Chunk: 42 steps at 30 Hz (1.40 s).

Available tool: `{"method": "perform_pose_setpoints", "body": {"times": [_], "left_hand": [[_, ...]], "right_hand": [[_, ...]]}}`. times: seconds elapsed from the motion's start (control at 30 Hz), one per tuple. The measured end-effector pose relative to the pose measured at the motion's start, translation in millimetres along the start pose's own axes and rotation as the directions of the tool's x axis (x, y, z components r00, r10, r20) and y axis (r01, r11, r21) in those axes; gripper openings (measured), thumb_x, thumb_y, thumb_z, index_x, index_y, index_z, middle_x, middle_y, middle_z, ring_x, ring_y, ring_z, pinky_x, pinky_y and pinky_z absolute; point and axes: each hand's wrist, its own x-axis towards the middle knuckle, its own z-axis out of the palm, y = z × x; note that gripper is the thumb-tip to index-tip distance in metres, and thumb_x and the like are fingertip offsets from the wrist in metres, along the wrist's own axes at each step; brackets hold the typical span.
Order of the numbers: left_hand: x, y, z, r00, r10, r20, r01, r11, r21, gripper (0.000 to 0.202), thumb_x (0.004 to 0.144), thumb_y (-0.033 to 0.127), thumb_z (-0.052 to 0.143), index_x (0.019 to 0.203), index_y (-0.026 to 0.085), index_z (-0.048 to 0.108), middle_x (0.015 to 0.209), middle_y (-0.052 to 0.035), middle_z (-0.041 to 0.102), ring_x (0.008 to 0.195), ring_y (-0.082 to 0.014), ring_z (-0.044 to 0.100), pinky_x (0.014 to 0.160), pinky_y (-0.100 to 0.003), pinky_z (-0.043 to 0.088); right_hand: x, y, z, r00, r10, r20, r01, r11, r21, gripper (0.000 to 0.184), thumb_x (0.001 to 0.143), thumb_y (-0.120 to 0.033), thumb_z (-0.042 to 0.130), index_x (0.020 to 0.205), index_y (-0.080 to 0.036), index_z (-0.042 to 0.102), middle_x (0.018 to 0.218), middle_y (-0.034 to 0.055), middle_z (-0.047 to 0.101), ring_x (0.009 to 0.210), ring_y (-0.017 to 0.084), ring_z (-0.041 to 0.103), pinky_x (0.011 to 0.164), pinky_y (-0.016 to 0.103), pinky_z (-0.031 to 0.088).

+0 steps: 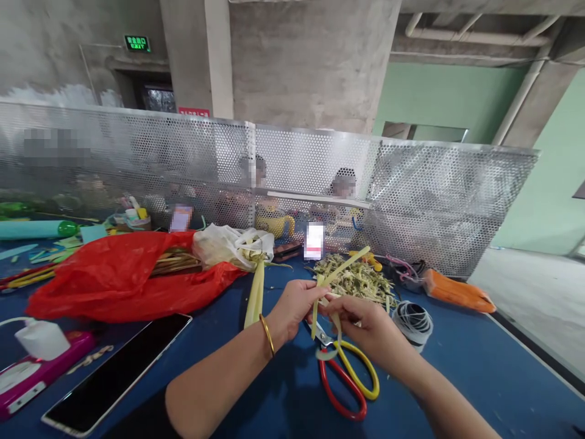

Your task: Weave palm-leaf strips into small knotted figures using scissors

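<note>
Pale yellow-green flat strips, like split leaf or straw, cross each other between my two hands above the table. My left hand, with a gold bangle at its wrist, pinches the crossing from the left. From the right, my right hand closes its fingers on the same strips, and one pale end curls down below it. Directly under the hands lie scissors with one red and one yellow handle; their blades are partly hidden. Behind the hands is a heap of short plant trimmings.
A coil of pale strip and an orange packet lie to the right. Leftward are long strips, a red plastic bag, a phone and a magenta power strip. A perforated metal screen stands behind, people beyond it.
</note>
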Motion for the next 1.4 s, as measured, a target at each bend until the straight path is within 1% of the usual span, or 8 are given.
{"method": "perform_pose_setpoints", "body": {"times": [0.13,0.23,0.37,0.5,0.63,0.8,1.03,1.4], "left_hand": [[-3,-3,4.2,0.999,-0.005,0.043,0.002,0.999,0.053,0.024,0.068,0.037,0.070,0.066,0.013,0.063,0.052,0.0035,0.053,0.043,-0.0072,0.045,0.035,-0.019,0.028],[-8,-3,9.2,0.990,-0.015,0.140,0.003,0.996,0.090,0.029,0.067,0.042,0.070,0.066,0.014,0.063,0.056,0.0015,0.057,0.045,-0.0100,0.053,0.035,-0.019,0.030],[-11,-3,12.2,0.975,-0.035,0.218,0.011,0.994,0.111,0.032,0.071,0.044,0.066,0.077,0.013,0.068,0.070,-0.0040,0.065,0.050,-0.0128,0.059,0.037,-0.020,0.035],[-10,-4,8.1,0.951,-0.048,0.307,0.024,0.996,0.083,0.036,0.073,0.045,0.065,0.090,0.013,0.069,0.081,-0.0072,0.070,0.057,-0.0135,0.062,0.043,-0.020,0.041],[-9,-5,4.4,0.923,-0.086,0.376,0.039,0.991,0.129,0.040,0.072,0.049,0.066,0.087,0.012,0.069,0.076,-0.0077,0.070,0.056,-0.0134,0.062,0.043,-0.020,0.041],[-9,-7,3.7,0.910,-0.106,0.400,0.044,0.986,0.161,0.043,0.071,0.053,0.066,0.086,0.012,0.069,0.076,-0.0078,0.070,0.055,-0.0133,0.061,0.043,-0.020,0.040],[-9,-7,5.7,0.945,-0.091,0.314,0.075,0.995,0.064,0.043,0.070,0.048,0.070,0.095,0.013,0.070,0.093,-0.0100,0.070,0.068,-0.0145,0.065,0.049,-0.019,0.043],[-6,-23,17.4,0.994,-0.042,0.100,0.038,0.998,0.045,0.025,0.065,0.035,0.074,0.074,0.012,0.068,0.071,-0.0048,0.068,0.049,-0.0078,0.051,0.039,-0.018,0.027]], "right_hand": [[-1,-2,1,0.964,-0.238,-0.120,0.154,0.865,-0.477,0.022,0.089,-0.016,0.044,0.088,-0.022,0.065,0.087,0.0050,0.063,0.079,0.017,0.058,0.070,0.028,0.044],[0,3,0,0.896,-0.395,-0.202,0.180,0.741,-0.647,0.020,0.087,-0.014,0.042,0.088,-0.019,0.062,0.100,0.0103,0.063,0.093,0.022,0.056,0.082,0.034,0.041],[1,15,-2,0.929,-0.273,-0.251,0.017,0.708,-0.706,0.019,0.082,-0.009,0.040,0.084,-0.018,0.056,0.081,0.0072,0.065,0.077,0.021,0.057,0.076,0.032,0.039],[2,20,-1,0.926,-0.034,-0.376,-0.242,0.711,-0.661,0.016,0.086,-0.017,0.038,0.082,-0.020,0.053,0.068,0.0032,0.061,0.057,0.018,0.051,0.055,0.027,0.029],[4,19,0,0.911,0.053,-0.409,-0.302,0.759,-0.576,0.019,0.088,-0.021,0.034,0.077,-0.021,0.049,0.072,0.0046,0.062,0.065,0.018,0.055,0.055,0.026,0.026],[6,19,1,0.912,0.209,-0.352,-0.366,0.800,-0.475,0.018,0.088,-0.026,0.035,0.078,-0.022,0.048,0.062,-0.0002,0.057,0.056,0.016,0.052,0.051,0.024,0.022],[6,20,1,0.852,0.233,-0.469,-0.426,0.829,-0.363,0.023,0.084,-0.028,0.039,0.062,-0.022,0.042,0.053,-0.0019,0.048,0.051,0.013,0.043,0.050,0.024,0.023],[13,45,5,0.791,0.443,-0.423,-0.531,0.840,-0.113,0.021,0.078,-0.033,0.053,0.061,-0.021,0.052,0.053,-0.0019,0.055,0.048,0.012,0.048,0.045,0.022,0.027]]}}
